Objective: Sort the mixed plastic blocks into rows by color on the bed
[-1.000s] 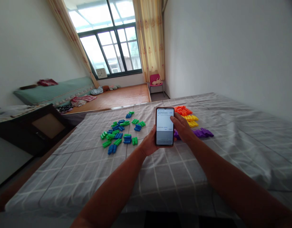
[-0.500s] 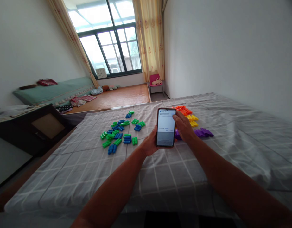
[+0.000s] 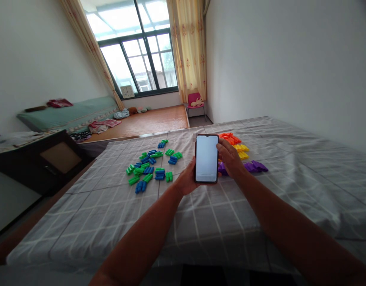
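Observation:
Upright above the cloth, a smartphone (image 3: pixel 206 159) faces me with a mostly blank pale screen. My left hand (image 3: pixel 185 178) is closed around its left edge and lower corner. On the other side, my right hand (image 3: pixel 231 159) grips the right edge, its thumb by the upper screen border; some fingers are hidden behind the phone. Small blue pieces (image 3: pixel 159 174) and green pieces (image 3: pixel 169 176) lie scattered to the left. Behind my right hand are groups of purple pieces (image 3: pixel 257 167), yellow pieces (image 3: pixel 241 152) and orange pieces (image 3: pixel 233 138), partly covered.
A grey checked cloth (image 3: pixel 111 214) covers the broad surface under my arms. At the left stands a dark cabinet (image 3: pixel 28 159). Beyond the far edge are a wooden platform (image 3: pixel 159 117), a pink chair (image 3: pixel 194 97) and a window. A white wall runs along the right.
The phone's screen has gone from text with a greyed lower part to nearly blank white. Both hands keep their hold, with the phone shifted very slightly left.

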Demonstrator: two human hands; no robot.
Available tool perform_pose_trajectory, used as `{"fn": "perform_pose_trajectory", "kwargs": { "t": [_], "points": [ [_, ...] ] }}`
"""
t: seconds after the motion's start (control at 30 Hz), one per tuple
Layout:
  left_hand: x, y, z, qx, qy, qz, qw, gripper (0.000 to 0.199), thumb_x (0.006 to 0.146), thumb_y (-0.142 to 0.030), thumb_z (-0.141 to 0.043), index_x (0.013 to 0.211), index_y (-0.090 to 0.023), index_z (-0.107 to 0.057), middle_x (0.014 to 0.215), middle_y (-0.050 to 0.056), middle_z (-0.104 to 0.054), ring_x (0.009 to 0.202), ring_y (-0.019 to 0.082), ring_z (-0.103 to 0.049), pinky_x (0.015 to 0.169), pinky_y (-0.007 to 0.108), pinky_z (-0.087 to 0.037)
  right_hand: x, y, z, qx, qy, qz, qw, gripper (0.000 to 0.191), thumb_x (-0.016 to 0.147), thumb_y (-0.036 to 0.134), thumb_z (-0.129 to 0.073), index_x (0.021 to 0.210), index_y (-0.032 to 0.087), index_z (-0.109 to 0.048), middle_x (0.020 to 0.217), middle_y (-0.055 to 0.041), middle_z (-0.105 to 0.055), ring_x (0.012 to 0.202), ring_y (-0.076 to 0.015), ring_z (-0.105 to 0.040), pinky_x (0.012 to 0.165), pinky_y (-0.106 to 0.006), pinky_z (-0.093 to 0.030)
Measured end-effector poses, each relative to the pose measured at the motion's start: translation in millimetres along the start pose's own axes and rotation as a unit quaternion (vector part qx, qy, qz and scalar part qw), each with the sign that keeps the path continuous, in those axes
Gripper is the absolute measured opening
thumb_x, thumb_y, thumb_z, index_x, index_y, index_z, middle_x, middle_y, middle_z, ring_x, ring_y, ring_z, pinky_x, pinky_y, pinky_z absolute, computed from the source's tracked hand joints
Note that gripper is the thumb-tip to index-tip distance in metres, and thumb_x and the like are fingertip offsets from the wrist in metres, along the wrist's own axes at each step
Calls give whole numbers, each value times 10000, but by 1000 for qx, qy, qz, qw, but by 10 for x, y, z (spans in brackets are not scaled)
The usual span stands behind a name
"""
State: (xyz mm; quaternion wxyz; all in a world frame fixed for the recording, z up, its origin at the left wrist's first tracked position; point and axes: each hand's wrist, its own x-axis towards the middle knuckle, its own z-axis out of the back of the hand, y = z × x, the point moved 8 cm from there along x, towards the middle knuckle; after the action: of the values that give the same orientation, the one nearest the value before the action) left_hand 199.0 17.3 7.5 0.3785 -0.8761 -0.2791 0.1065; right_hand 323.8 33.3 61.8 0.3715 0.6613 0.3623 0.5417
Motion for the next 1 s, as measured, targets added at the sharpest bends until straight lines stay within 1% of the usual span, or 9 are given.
{"fn": "perform_pose_trajectory", "kwargs": {
  "t": [0.13,0.27,0.43,0.6,0.73,0.83,0.9,1.0],
  "points": [
    [-2,-12,4,-6,3,-1,1000,668,955,-600,-294,1451,-173,-430,1340,206,-576,1103,340,-646,947,534,-491,-4,-7,-8,1,6,-8,1000,361,859,476,-557,1130,248,-624,961,-11,-654,801,-156,-588,702,-288,-502],
    [-15,-50,-10,-21,2,-9,1000,673,959,-594,-287,1451,-155,-423,1326,208,-586,1104,334,-645,954,536,-488,-26,-41,-51,-5,24,-33,999,373,855,480,-560,1142,250,-618,950,-13,-652,786,-157,-589,686,-290,-505],
    [-24,-84,-21,-18,0,-23,1000,645,965,-585,-280,1433,-174,-445,1337,188,-584,1099,329,-648,927,535,-506,-43,-66,-94,-17,42,-40,998,383,855,481,-559,1146,238,-618,824,1,-626,682,-144,-553,592,-270,-470],
    [-12,-77,-13,-14,1,-18,1000,661,966,-593,-255,1410,-153,-469,1338,197,-579,1104,338,-642,916,550,-508,-40,-75,-96,-11,44,-42,998,374,858,479,-562,1144,244,-618,782,8,-612,666,-146,-556,597,-280,-480],
    [-8,-82,-8,-27,3,-13,1000,659,966,-596,-254,1441,-175,-429,1335,193,-582,1132,340,-627,940,577,-483,-50,-76,-103,-10,46,-45,998,400,853,494,-563,1161,244,-611,861,-6,-651,681,-150,-585,592,-287,-489],
    [-14,-104,-12,-34,-1,-19,999,655,963,-597,-266,1443,-181,-427,1329,190,-588,1143,341,-621,953,584,-472,-65,-86,-127,-14,56,-53,997,417,857,492,-557,1188,241,-598,943,-27,-674,759,-173,-619,587,-284,-493],
    [-20,-112,-11,-39,-11,-20,999,653,965,-595,-265,1441,-180,-430,1306,188,-606,1147,341,-618,956,587,-469,-73,-95,-145,-14,64,-57,996,416,858,490,-559,1188,241,-599,989,-38,-679,822,-191,-634,618,-296,-513],
    [-30,-116,-22,-49,-24,-17,998,659,968,-594,-245,1447,-179,-422,1278,190,-624,1150,342,-616,951,602,-465,-79,-91,-164,-9,70,-54,996,382,856,480,-569,1155,247,-622,1032,-37,-682,861,-199,-645,694,-326,-538]
  ]
}}
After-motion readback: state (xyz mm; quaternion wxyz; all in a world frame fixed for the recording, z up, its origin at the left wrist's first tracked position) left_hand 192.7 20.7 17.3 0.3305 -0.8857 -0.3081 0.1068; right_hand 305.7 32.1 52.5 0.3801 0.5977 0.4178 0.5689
